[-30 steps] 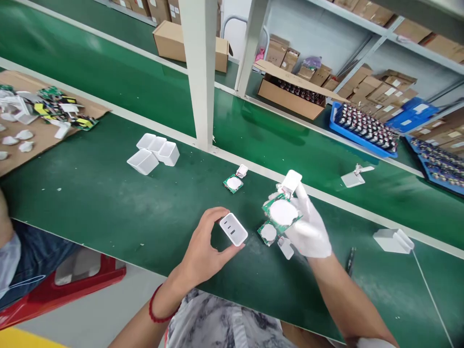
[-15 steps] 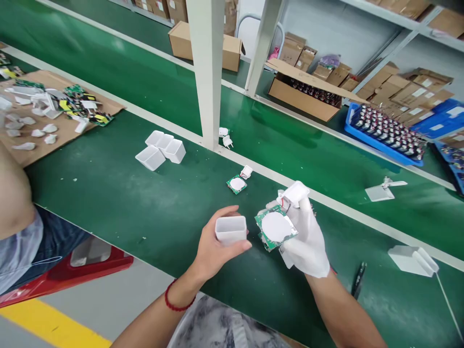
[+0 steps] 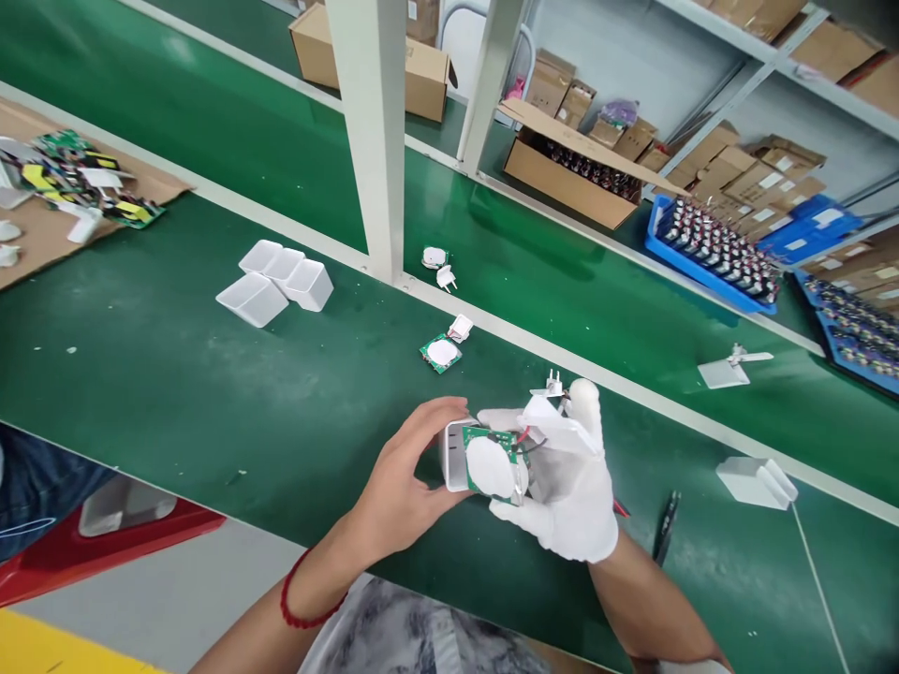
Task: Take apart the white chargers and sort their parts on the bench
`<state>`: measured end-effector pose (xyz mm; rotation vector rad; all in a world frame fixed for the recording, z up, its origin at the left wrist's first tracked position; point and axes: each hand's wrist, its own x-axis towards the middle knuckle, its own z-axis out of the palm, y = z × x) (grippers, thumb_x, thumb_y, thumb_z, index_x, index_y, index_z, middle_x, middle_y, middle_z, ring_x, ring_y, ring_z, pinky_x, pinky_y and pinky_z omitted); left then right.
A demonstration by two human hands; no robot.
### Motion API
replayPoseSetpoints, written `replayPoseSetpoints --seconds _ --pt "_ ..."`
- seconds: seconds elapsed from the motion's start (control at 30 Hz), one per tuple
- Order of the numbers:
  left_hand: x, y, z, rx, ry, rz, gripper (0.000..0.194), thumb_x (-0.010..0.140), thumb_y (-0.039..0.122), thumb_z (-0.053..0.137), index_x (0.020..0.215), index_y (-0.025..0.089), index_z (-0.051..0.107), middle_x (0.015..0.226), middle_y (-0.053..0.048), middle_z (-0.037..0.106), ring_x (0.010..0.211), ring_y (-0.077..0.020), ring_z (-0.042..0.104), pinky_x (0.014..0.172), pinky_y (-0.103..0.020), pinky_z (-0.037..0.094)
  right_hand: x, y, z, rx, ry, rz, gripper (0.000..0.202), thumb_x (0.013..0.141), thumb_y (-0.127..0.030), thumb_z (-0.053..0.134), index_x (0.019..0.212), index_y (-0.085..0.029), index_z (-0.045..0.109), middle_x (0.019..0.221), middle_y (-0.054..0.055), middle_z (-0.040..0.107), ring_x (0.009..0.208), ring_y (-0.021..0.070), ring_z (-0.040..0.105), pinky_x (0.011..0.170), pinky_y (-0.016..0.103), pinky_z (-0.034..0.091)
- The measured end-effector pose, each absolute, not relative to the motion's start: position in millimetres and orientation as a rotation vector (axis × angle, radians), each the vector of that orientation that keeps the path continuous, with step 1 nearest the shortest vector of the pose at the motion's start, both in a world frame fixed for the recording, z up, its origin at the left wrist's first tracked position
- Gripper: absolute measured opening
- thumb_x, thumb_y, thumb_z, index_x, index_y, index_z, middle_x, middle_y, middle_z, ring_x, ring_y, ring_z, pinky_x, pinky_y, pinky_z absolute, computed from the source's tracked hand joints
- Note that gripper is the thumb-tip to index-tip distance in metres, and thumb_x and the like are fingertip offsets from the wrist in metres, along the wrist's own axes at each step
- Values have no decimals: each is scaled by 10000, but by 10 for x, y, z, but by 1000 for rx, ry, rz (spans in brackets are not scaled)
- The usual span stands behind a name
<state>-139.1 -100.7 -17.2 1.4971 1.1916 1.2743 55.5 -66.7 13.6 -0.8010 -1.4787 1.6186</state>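
Observation:
My bare left hand (image 3: 404, 477) grips a white plastic case (image 3: 455, 456), its open end turned to the right. In its white glove, my right hand (image 3: 568, 496) holds a green circuit board (image 3: 493, 466) with a round white pad, right at the mouth of the case. Whether the board's edge is inside the case I cannot tell. Red and black wires run from the board to a white plug piece (image 3: 558, 426) resting on the gloved fingers. Behind my hands, a second circuit board (image 3: 442, 352) with a white plug part lies on the green bench.
Several white cases (image 3: 263, 290) stand at left, near a cardboard sheet (image 3: 169, 183) with boards on it. A post (image 3: 375, 168) rises from the bench. At right lie a black tool (image 3: 667, 526) and a white stand with a rod (image 3: 758, 482). Blue trays (image 3: 716, 271) stand farther back.
The case has tipped from opening upward to facing right. My right hand has brought the board left to its mouth. The view has shifted slightly to the right.

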Motion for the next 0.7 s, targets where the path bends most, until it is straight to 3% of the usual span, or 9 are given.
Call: replayPoseSetpoints --seconds 0.17,0.27,0.4,0.53,0.7 --pt "-1369 -1001 -135 1576 1285 1210 421 830 237 707 1218 247 545 1312 -110 599 1199 -255 607 912 -313 566 544 -662 141 -615 -1677 1468 1060 805 -116 747 1467 -582 64 1356 -26 590 1168 213 636 1018 528 498" --pt "-1353 -1002 -107 1610 1315 1177 405 825 271 712 1197 232 555 1287 -113 622 1178 -255 623 914 -322 570 547 -652 135 -674 -1754 1384 1093 802 -158 760 1489 -556 9 1344 1 600 1212 251 612 1034 562 480" --pt "-1337 -1001 -83 1644 1337 1216 413 818 281 716 1192 214 554 1256 -121 639 1148 -250 643 894 -316 581 567 -664 101 -644 -1830 1344 1035 867 -180 685 1522 -477 -59 1408 52 550 1176 232 635 974 489 546" --pt "-1330 -996 -75 1686 1340 1235 419 812 256 721 1191 208 550 1236 -117 646 1125 -226 653 899 -285 573 567 -655 115 -629 -1901 1263 1046 843 -130 692 1536 -449 -23 1388 49 567 1111 210 665 966 455 559" --pt "-1333 -988 -79 1731 1316 1232 403 824 210 699 1196 210 544 1240 -113 634 1123 -209 648 910 -269 563 540 -611 156 -649 -1942 1178 1037 823 -96 708 1543 -430 40 1218 21 667 989 168 700 980 416 552"
